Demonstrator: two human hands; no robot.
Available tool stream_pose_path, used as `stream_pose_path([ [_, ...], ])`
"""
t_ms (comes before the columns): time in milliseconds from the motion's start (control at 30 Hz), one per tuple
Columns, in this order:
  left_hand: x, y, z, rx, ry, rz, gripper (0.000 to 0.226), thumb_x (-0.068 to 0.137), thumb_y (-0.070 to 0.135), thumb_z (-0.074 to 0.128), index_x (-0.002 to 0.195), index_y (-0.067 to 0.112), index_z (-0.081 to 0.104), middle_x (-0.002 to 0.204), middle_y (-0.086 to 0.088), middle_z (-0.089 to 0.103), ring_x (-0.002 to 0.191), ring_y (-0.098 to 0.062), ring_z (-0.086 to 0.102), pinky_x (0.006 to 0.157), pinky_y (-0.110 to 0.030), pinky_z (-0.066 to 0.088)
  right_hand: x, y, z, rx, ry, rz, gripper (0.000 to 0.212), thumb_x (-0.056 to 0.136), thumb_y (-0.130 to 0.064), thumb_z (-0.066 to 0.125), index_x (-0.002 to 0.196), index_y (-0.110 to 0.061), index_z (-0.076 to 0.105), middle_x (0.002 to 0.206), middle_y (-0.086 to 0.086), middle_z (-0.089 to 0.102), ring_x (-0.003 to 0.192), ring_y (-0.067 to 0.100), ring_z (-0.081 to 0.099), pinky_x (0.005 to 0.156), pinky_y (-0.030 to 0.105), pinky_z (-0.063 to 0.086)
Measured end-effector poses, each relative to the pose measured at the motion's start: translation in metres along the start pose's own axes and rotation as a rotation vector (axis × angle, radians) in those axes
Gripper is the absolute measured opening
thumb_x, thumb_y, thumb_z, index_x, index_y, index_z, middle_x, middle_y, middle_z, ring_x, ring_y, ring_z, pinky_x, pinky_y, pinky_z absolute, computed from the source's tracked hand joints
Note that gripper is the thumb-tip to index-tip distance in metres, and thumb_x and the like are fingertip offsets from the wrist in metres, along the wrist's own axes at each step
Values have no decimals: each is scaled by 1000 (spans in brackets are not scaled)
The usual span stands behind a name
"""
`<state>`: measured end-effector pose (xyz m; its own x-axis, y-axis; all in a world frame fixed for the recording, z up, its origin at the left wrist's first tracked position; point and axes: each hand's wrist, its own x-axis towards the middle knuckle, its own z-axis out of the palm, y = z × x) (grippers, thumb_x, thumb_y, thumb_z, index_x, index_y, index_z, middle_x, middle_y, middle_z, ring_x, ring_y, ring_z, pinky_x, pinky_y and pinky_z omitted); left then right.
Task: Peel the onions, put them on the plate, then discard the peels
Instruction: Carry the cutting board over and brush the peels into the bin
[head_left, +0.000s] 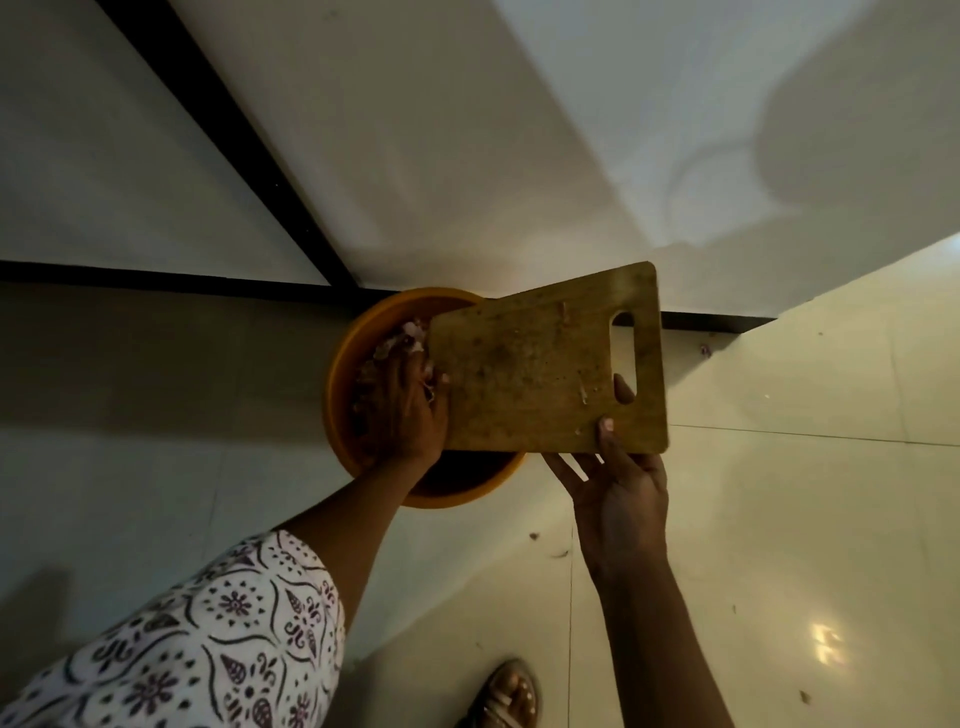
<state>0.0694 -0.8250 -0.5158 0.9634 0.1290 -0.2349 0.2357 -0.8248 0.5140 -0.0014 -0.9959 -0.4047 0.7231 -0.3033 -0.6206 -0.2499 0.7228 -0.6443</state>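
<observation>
Tiled floor (779, 519), peels (400, 338) dropping into orange bin (337, 374): likely the last step.
Right hand (618, 493) clamps the tilted board (530, 374); left hand (410, 415), fingers straight, sweeps it.

my board (540, 364) hides part of the orange bin (340, 374); my left hand (410, 410) covers most of the peels (410, 332).
</observation>
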Motion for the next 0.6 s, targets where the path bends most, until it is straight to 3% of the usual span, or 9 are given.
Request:
stream_pose_path([
  [100, 2, -1, -5, -38, -14, -164, 86, 75, 63, 36, 148, 21, 18, 153, -11, 21, 140, -34, 19, 111, -55, 19, -2, 0, 4, -44, 22, -7, 39, 80, -22, 56, 118, -31, 60, 114, -6, 71, 107, 24, 67, 91, 55, 52],
  [167, -6, 23, -15, -108, 51, -153, 93, 71, 70, 37, 148, 22, 18, 153, -10, 20, 140, -32, 17, 110, -55, 19, -5, 2, 6, -40, 33, -7, 37, 83, -21, 55, 119, -30, 59, 116, -4, 70, 107, 24, 67, 90, 54, 53],
  [267, -32, 80, -29, -403, -2, 123, 86, 78, 80, 20, 147, 31, 11, 156, -2, 14, 142, -22, 14, 111, -53, 21, -9, 4, 13, -22, 49, 3, 34, 94, -12, 49, 124, -26, 57, 122, 3, 66, 109, 27, 65, 88, 52, 53],
  [333, -48, 113, -30, -556, -135, 405, 69, 87, 71, 13, 146, 35, 7, 157, 4, 7, 144, -16, 11, 112, -54, 19, -11, 5, 16, -11, 74, 29, 30, 97, -8, 45, 120, -20, 59, 110, 5, 70, 100, 27, 66, 81, 44, 53],
  [433, -49, 131, -20, -385, -177, 716, 63, 95, 56, 6, 147, 21, 6, 157, 2, 6, 145, -16, 5, 113, -55, 11, -16, 5, 17, -14, 138, 81, 27, 99, -6, 38, 104, -13, 63, 86, 4, 70, 90, 25, 62, 73, 33, 51],
  [600, -27, 112, -8, -100, -111, 728, 66, 94, 56, -2, 148, 21, 10, 157, 0, 10, 144, -15, 4, 115, -48, 5, -24, 0, 18, 113, 80, 124, 36, 94, -15, 44, 127, -10, 56, 112, 11, 68, 103, 31, 63, 80, 46, 53],
])
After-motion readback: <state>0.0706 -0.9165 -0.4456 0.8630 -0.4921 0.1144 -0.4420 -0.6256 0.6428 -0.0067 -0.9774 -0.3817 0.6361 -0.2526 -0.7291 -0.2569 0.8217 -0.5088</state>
